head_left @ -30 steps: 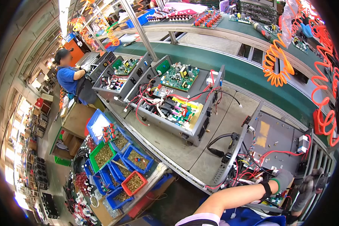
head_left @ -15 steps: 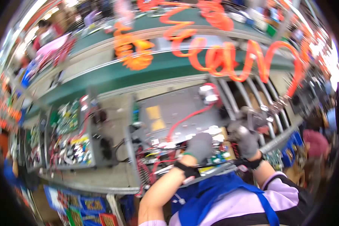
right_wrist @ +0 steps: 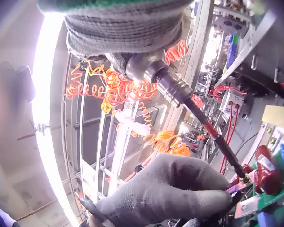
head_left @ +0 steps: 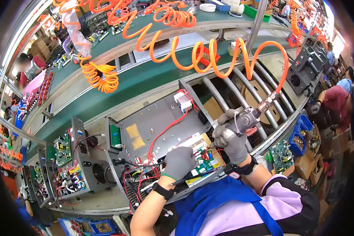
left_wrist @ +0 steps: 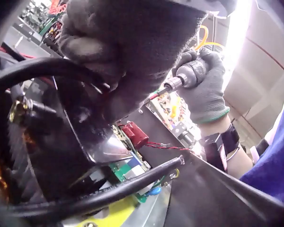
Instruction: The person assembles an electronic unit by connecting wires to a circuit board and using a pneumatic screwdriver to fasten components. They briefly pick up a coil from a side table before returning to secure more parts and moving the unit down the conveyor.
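In the head view my gloved right hand [head_left: 233,142] grips a pneumatic screwdriver [head_left: 246,119], which hangs from an orange coiled hose [head_left: 269,42]. Its bit [right_wrist: 226,152] slants down to the green circuit board [right_wrist: 259,197] in the right wrist view, meeting a brass-coloured screw beside red components [right_wrist: 269,172]. Thumb and forefinger of my gloved left hand [right_wrist: 173,191] pinch a small pink part [right_wrist: 235,188] right at the bit's tip. Both hands work at the near side of an open grey metal chassis [head_left: 165,114]. A black cable [left_wrist: 99,197] crosses before the left hand.
Red wires [head_left: 161,135] and a white block [head_left: 182,101] lie in the chassis. More opened chassis [head_left: 88,169] stand to the left. Metal rollers [head_left: 216,94] run to the right, with blue bins [head_left: 297,143] beyond. Other people [head_left: 336,98] work along the line.
The head view has swung right, bringing the chassis and both hands to the middle. The right hand with the screwdriver has moved in from the rollers to the board beside the left hand.
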Tool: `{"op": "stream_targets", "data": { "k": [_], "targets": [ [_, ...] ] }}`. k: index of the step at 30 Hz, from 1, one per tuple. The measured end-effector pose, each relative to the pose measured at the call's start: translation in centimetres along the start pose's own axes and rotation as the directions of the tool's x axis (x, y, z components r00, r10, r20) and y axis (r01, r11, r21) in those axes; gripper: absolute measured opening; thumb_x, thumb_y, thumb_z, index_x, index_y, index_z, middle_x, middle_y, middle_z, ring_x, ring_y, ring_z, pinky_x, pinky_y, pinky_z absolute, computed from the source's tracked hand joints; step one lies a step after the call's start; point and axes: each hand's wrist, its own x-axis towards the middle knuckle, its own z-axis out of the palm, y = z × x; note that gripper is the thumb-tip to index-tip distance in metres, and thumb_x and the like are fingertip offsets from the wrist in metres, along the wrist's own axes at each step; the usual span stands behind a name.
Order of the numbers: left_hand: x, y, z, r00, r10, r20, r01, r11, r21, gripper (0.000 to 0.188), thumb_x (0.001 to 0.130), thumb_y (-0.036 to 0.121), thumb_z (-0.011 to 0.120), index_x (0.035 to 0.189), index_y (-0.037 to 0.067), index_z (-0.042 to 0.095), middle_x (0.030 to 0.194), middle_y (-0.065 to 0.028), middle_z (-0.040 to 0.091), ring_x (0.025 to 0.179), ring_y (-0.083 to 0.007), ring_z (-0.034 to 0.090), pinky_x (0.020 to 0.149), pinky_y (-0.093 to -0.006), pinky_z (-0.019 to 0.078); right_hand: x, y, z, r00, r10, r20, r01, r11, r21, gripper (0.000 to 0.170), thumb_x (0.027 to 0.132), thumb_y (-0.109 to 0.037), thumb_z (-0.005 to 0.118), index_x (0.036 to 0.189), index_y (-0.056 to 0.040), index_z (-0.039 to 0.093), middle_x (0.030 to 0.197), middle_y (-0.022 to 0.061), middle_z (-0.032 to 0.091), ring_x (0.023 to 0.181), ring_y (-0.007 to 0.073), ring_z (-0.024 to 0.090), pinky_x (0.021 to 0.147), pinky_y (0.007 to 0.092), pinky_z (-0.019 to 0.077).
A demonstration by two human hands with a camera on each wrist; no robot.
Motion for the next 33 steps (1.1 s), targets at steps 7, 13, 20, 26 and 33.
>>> {"op": "stream_targets", "data": {
  "k": [7,13,20,26,33],
  "targets": [
    [-0.2,0.6,-1.0,0.993,-0.061,0.103,0.067,0.996,-0.054,0.024,0.079,0.025,0.063,0.096,0.013,0.076,0.089,-0.0138,0.073,0.087,-0.0313,0.071,0.079,-0.0436,0.0558,0.2,0.5,-0.6,0.997,-0.072,0.013,0.07,0.993,0.092,0.052,0.08,-0.009,0.066,0.128,-0.0093,0.045,0.095,0.0059,0.057,0.065,0.0144,0.058,0.054,0.0275,0.0479],
    [-0.2,0.9,-0.9,0.985,-0.121,0.122,0.13,0.989,-0.071,0.023,0.079,0.028,0.066,0.095,0.013,0.076,0.087,-0.0134,0.073,0.085,-0.0311,0.071,0.079,-0.042,0.0554,0.3,0.5,-1.4,0.997,-0.07,0.044,0.063,0.99,0.128,0.05,0.079,-0.008,0.069,0.123,-0.0071,0.047,0.092,0.006,0.057,0.062,0.015,0.059,0.054,0.029,0.05],
    [-0.5,1.0,-1.3,0.983,-0.138,0.124,0.154,0.98,-0.126,0.024,0.079,0.029,0.069,0.094,0.012,0.076,0.087,-0.0137,0.073,0.084,-0.031,0.071,0.078,-0.0419,0.0548,0.4,0.5,-1.8,0.997,-0.057,-0.048,0.065,0.98,0.189,0.049,0.076,-0.005,0.069,0.12,-0.0048,0.048,0.094,0.0068,0.058,0.062,0.0154,0.061,0.055,0.0308,0.0529],
    [-1.0,1.0,-1.7,0.989,-0.124,0.083,0.134,0.983,-0.127,0.024,0.08,0.03,0.068,0.092,0.011,0.075,0.084,-0.0141,0.072,0.083,-0.0319,0.07,0.076,-0.0431,0.0538,0.5,1.0,-2.4,0.998,-0.061,-0.023,0.065,0.966,0.249,0.055,0.077,-0.007,0.073,0.126,-0.0069,0.048,0.101,0.0082,0.058,0.067,0.0155,0.063,0.059,0.032,0.0544],
    [-1.1,0.2,-1.5,0.992,-0.084,0.089,0.094,0.989,-0.114,0.025,0.08,0.033,0.072,0.089,0.01,0.075,0.079,-0.0111,0.072,0.073,-0.0249,0.069,0.068,-0.0378,0.0525,0.7,1.4,-2.5,0.995,-0.104,-0.008,0.102,0.96,0.262,0.056,0.078,-0.008,0.074,0.127,-0.0049,0.048,0.101,0.0096,0.058,0.067,0.0162,0.063,0.061,0.0328,0.056]
  ]
}}
